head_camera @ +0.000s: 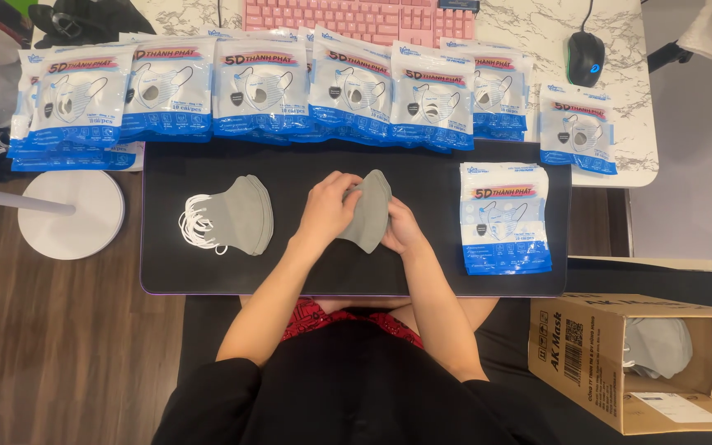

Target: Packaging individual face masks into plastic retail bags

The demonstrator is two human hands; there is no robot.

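A small stack of soft grey folded fabric face masks (pixel 370 212), curved along one edge, sits at the middle of the frame over a matte black desk mat (pixel 422 173). The left hand (pixel 328 208) curls its fingers over the stack's left side, gripping it; the right hand (pixel 400 228) closes on its lower right edge. To the left lies another grey mask pile with white elastic loops (pixel 232 216). Glossy blue-and-white plastic mask packets (pixel 505 217) lie at right and line the top.

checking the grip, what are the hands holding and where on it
Both hands hold a small stack of grey masks: left hand at its left edge, right hand at its lower right edge.
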